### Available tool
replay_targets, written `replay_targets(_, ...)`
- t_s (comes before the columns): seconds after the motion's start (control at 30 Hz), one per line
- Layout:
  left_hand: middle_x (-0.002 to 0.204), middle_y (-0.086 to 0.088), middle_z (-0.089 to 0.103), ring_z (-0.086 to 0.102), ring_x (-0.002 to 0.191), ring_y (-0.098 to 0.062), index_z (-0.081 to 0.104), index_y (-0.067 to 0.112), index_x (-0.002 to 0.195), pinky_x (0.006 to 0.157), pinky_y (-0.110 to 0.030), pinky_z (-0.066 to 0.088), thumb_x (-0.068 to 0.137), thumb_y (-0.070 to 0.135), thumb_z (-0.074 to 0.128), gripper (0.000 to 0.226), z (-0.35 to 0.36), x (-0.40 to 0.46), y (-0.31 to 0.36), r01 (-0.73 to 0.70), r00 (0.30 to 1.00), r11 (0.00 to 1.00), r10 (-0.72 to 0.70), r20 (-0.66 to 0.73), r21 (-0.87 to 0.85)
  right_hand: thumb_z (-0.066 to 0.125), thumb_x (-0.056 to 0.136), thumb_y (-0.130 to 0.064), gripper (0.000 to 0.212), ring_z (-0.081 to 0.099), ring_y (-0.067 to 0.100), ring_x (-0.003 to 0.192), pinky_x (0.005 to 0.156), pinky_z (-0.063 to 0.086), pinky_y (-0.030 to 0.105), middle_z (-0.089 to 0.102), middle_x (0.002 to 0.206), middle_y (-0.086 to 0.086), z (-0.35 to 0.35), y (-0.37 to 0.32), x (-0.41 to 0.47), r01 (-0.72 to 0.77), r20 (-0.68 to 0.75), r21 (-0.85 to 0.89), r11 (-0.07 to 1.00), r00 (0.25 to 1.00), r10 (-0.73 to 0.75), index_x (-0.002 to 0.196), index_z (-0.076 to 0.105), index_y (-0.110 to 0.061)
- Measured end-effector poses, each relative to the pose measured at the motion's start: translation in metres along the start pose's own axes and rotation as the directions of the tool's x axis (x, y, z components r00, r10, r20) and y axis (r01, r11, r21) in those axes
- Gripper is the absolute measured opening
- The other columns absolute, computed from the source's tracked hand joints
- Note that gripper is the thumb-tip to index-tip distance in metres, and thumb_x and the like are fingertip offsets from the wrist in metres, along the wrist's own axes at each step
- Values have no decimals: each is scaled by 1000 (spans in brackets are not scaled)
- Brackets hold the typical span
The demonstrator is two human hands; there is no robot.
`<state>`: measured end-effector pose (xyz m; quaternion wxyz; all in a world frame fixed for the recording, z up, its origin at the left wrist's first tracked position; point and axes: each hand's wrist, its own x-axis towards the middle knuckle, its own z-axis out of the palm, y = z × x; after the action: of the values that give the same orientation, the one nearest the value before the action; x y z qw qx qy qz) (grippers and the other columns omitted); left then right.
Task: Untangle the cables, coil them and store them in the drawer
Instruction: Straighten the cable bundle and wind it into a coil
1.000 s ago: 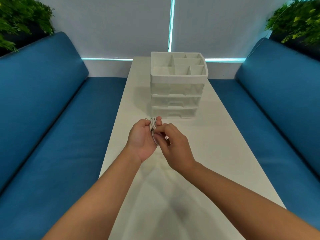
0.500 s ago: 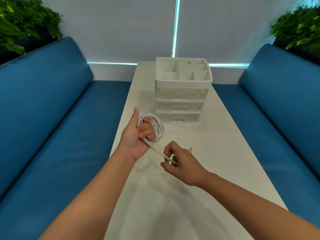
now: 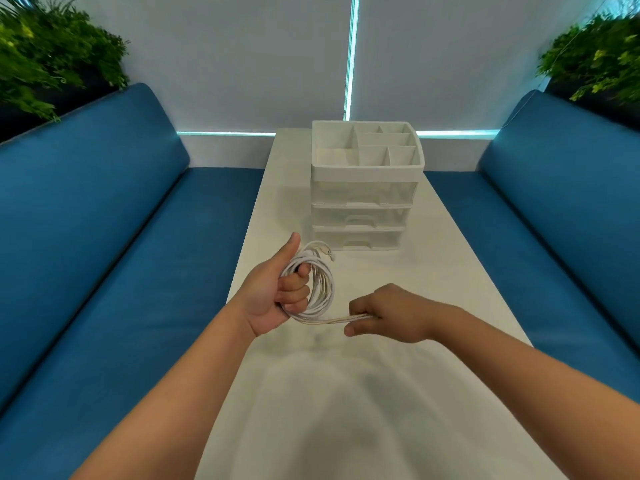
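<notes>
Two hands work over the white surface (image 3: 398, 393) in our head view. Our left hand (image 3: 273, 296) has its grip curled through a coil of white cable (image 3: 320, 289), thumb pointing up, holding the loops above the surface. Our right hand (image 3: 388, 315) pinches the loose end of that cable, which runs taut from the bottom of the coil to its fingers. Just beyond the coil we see a white drawer unit (image 3: 363, 199) standing on the surface, its three drawers closed and its top tray split into compartments. We sit between blue sofas (image 3: 104, 220), one on each side, with green plants (image 3: 45, 60) in both far corners.
</notes>
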<state>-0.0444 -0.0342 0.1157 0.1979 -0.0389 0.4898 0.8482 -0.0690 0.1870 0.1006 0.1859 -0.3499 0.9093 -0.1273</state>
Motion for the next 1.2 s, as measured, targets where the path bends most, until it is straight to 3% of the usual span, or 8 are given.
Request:
replay_targets(0.37, 35, 8, 22, 13, 32, -8, 52, 13, 57, 40, -23, 15, 94, 48, 44, 52, -8, -2, -5, -37, 998, 991, 31, -47, -128, 58, 92, -42, 19, 47, 1, 95, 110, 8, 28, 62, 88, -18, -32, 7, -1, 90, -256, 73, 993, 964, -68, 109, 67, -40)
replay_targets(0.63, 34, 9, 21, 16, 29, -6, 54, 12, 50, 39, -20, 13, 94, 40, 42, 53, -6, -6, -14, -20, 997, 996, 14, -71, -83, 45, 98, -41, 21, 38, 9, 126, 118, -10, 45, 60, 103, -10, -13, -4, 4, 57, -181, -269, 961, 977, -109, 107, 62, -32)
replay_targets(0.73, 36, 8, 20, 18, 28, -6, 53, 11, 51, 38, -19, 12, 92, 40, 47, 50, -9, -4, -16, -27, 992, 997, 17, -123, -76, 49, 97, -41, 22, 30, 17, 137, 119, 2, 45, 55, 123, -8, -4, -2, 4, 80, -245, -340, 937, 954, -170, 106, 66, -31)
replay_targets(0.83, 38, 8, 20, 16, 30, -6, 51, 11, 56, 38, -19, 11, 96, 43, 48, 51, -9, 1, -18, -23, 982, 998, 13, -187, -51, 68, 86, -36, 11, 52, 25, 102, 83, 41, 35, 58, 101, -2, -3, -3, 8, 70, -405, -422, 904, 877, -257, 93, 73, -30)
replay_targets(0.9, 40, 8, 19, 15, 32, -6, 50, 11, 59, 38, -19, 11, 96, 46, 49, 51, -7, 6, -19, -23, 976, 999, 16, -218, -26, 69, 85, -32, 9, 57, 25, 81, 63, 32, 29, 60, 85, -2, -6, -8, 9, 21, -461, -452, 892, 851, -253, 92, 73, -29)
replay_targets(1.07, 41, 8, 19, 15, 33, -7, 51, 13, 58, 36, -18, 14, 97, 46, 50, 51, -3, 14, -18, -59, 971, 995, 39, -237, -77, 42, 100, -37, 23, 64, 24, 92, 67, 42, 30, 69, 105, -7, -1, -16, 9, -209, -463, -156, 965, 879, 115, 112, 61, -33)
replay_targets(1.13, 42, 7, 19, 15, 34, -7, 51, 12, 59, 37, -19, 14, 97, 46, 49, 51, -2, 16, -20, -72, 971, 994, 49, -236, -87, 45, 97, -27, 22, 67, 21, 85, 75, 51, 34, 71, 99, -4, 5, -20, 9, -211, -440, 210, 955, 852, 285, 105, 65, -30)
replay_targets(1.2, 43, 7, 19, 15, 35, -8, 50, 12, 60, 39, -21, 13, 98, 46, 48, 51, 0, 16, -27, -80, 971, 992, 55, -231, -100, 48, 93, -19, 23, 70, 17, 77, 74, 56, 36, 71, 92, -3, 11, -22, 11, -107, -412, 613, 783, 802, 432, 97, 70, -24)
